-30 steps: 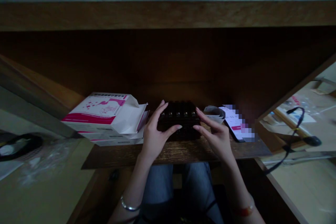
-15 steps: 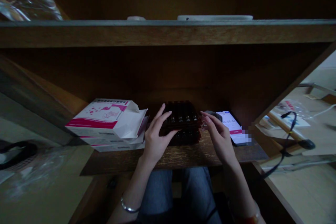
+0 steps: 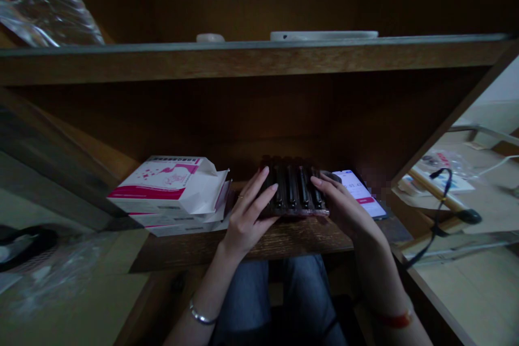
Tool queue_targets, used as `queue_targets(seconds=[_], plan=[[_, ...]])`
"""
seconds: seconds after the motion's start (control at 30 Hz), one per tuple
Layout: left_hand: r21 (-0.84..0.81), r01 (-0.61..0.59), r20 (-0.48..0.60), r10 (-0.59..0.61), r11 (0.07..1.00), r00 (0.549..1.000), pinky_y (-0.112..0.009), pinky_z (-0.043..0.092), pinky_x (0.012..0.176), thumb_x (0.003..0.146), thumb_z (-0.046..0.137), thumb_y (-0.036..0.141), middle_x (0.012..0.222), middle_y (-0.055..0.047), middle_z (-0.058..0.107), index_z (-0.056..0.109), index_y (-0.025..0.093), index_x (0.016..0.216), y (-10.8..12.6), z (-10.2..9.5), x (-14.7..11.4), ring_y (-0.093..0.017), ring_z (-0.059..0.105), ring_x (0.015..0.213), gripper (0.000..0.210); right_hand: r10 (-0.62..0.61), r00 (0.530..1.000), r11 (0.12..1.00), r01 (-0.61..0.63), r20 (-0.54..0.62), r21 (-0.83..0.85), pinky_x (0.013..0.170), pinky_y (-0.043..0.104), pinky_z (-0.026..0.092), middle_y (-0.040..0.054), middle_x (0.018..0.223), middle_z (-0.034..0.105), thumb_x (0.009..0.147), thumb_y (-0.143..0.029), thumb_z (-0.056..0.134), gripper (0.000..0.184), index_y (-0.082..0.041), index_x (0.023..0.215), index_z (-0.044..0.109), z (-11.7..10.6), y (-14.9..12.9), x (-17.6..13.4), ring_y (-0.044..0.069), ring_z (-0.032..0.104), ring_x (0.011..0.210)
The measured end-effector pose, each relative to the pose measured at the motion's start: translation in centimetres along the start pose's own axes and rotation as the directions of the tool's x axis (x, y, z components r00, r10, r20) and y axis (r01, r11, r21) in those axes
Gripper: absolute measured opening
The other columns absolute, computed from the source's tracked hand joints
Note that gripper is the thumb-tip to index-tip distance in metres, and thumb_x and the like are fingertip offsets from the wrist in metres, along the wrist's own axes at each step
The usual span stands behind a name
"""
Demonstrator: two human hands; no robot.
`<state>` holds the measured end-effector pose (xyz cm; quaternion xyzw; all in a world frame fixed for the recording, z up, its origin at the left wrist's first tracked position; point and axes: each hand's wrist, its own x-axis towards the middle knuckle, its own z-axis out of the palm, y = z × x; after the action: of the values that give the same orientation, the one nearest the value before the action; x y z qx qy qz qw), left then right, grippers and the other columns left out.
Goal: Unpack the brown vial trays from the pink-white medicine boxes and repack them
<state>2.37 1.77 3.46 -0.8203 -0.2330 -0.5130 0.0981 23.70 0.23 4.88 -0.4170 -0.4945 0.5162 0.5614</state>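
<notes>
Right hand [image 3: 346,204] is closing in, joining the left hand [image 3: 244,219] in gripping the dark tray [image 3: 298,192], sitting outside the open white box [image 3: 164,179].

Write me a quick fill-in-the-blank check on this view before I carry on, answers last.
1. Of the left hand and right hand, ____ touch the dark ribbed pack.
2. The stacked boxes sit to the pack's ____.
3. The bracelet on the left arm is ____ in color.
Missing words: both; left; silver.
</notes>
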Motion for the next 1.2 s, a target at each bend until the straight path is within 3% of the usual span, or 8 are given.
queue_targets(seconds=[0.07, 0.13, 0.3, 0.4, 0.47, 0.73, 1.03, 1.2], plan=[[-0.029, 0.012, 0.008, -0.012, 1.0, 1.0, -0.047, 0.052, 0.107, 0.082, 0.074, 0.017, 0.153, -0.015, 0.045, 0.039, 0.025, 0.146, 0.1, 0.2, -0.2, -0.029, 0.05, 0.137, 0.073, 0.207, 0.973, 0.97, -0.218, 0.106, 0.104, 0.029, 0.023, 0.033, -0.0019, 0.055, 0.061, 0.081, -0.052, 0.067, 0.034, -0.018, 0.089, 0.069, 0.1, -0.3, -0.1, 0.012, 0.048, 0.037], [-0.071, 0.038, 0.014, -0.037, 0.997, 0.999, -0.047, 0.049, 0.109, 0.083, 0.072, 0.014, 0.155, -0.015, 0.042, 0.034, 0.028, 0.149, 0.2, 0.5, -0.2, -0.027, 0.047, 0.139, 0.077, 0.236, 0.965, 0.957, -0.252, 0.117, 0.144, 0.033, 0.024, 0.039, -0.0009, 0.056, 0.062, 0.078, -0.048, 0.069, 0.029, -0.019, 0.083, 0.068, 0.1, -0.4, 0.1, 0.014, 0.051, 0.041], [-0.161, 0.269, 0.075, -0.26, 0.95, 0.963, -0.057, 0.034, 0.117, 0.077, 0.081, 0.027, 0.166, -0.018, 0.01, 0.009, 0.032, 0.156, 1.0, 0.7, 0.5, -0.035, 0.023, 0.15, 0.107, -0.018, 0.998, 0.991, 0.026, -0.059, 0.13, 0.072, 0.033, 0.056, 0.002, 0.094, 0.074, 0.071, -0.03, 0.068, 0.031, -0.023, 0.1, 0.068, 0.1, -0.4, 1.4, 0.022, 0.069, 0.084], [-0.361, 0.483, 0.241, -0.42, 0.798, 0.875, -0.052, 0.042, 0.113, 0.08, 0.076, 0.04, 0.16, -0.022, 0.031, -0.01, 0.028, 0.157, 1.1, 0.1, 1.6, -0.033, 0.04, 0.143, 0.116, -0.172, 0.982, 0.982, 0.178, -0.077, 0.071, 0.086, 0.034, 0.054, 0.0012, 0.107, 0.072, 0.07, -0.027, 0.072, 0.042, -0.026, 0.112, 0.064, 0.0, -0.4, 2.2, 0.022, 0.066, 0.099], [-0.494, 0.539, 0.258, -0.476, 0.683, 0.841, -0.045, 0.049, 0.108, 0.088, 0.067, 0.041, 0.149, -0.018, 0.05, -0.013, 0.029, 0.156, 0.8, -0.1, 2.4, -0.027, 0.055, 0.133, 0.106, -0.231, 0.972, 0.972, 0.232, -0.037, 0.027, 0.092, 0.036, 0.052, 0.0012, 0.112, 0.071, 0.072, -0.029, 0.073, 0.046, -0.028, 0.117, 0.061, 0.1, -0.4, 2.6, 0.022, 0.065, 0.106], [-0.502, 0.611, 0.19, -0.611, 0.612, 0.768, -0.044, 0.037, 0.119, 0.083, 0.071, 0.035, 0.154, -0.011, 0.045, 0.041, 0.024, 0.145, -1.9, 0.7, 2.8, -0.027, 0.043, 0.142, 0.069, -0.389, 0.902, 0.916, 0.401, 0.187, -0.03, 0.114, 0.041, 0.042, 0.0012, 0.148, 0.054, 0.078, -0.031, 0.076, 0.07, -0.034, 0.142, 0.048, 0.3, -0.5, 4.2, 0.023, 0.051, 0.134], [-0.518, 0.75, 0.27, -0.753, 0.413, 0.6, -0.043, 0.038, 0.117, 0.082, 0.071, 0.037, 0.139, -0.009, 0.059, 0.049, 0.021, 0.13, -0.9, 1.2, 1.3, -0.026, 0.053, 0.132, 0.055, -0.224, 0.924, 0.971, 0.24, 0.31, -0.013, 0.123, 0.044, 0.03, -0.0012, 0.154, 0.046, 0.074, -0.028, 0.083, 0.079, -0.036, 0.144, 0.047, -0.7, 0.8, 4.1, 0.023, 0.042, 0.143], [-0.481, 0.78, 0.334, -0.739, 0.401, 0.585, -0.042, 0.044, 0.111, 0.08, 0.073, 0.037, 0.132, -0.008, 0.064, 0.053, 0.021, 0.12, -0.8, 1.2, 1.0, -0.025, 0.059, 0.125, 0.047, -0.184, 0.944, 0.971, 0.218, 0.276, -0.099, 0.114, 0.044, 0.043, 0.0015, 0.133, 0.065, 0.073, -0.028, 0.083, 0.057, -0.031, 0.126, 0.062, -0.8, 1.8, 3.9, 0.022, 0.06, 0.123]])
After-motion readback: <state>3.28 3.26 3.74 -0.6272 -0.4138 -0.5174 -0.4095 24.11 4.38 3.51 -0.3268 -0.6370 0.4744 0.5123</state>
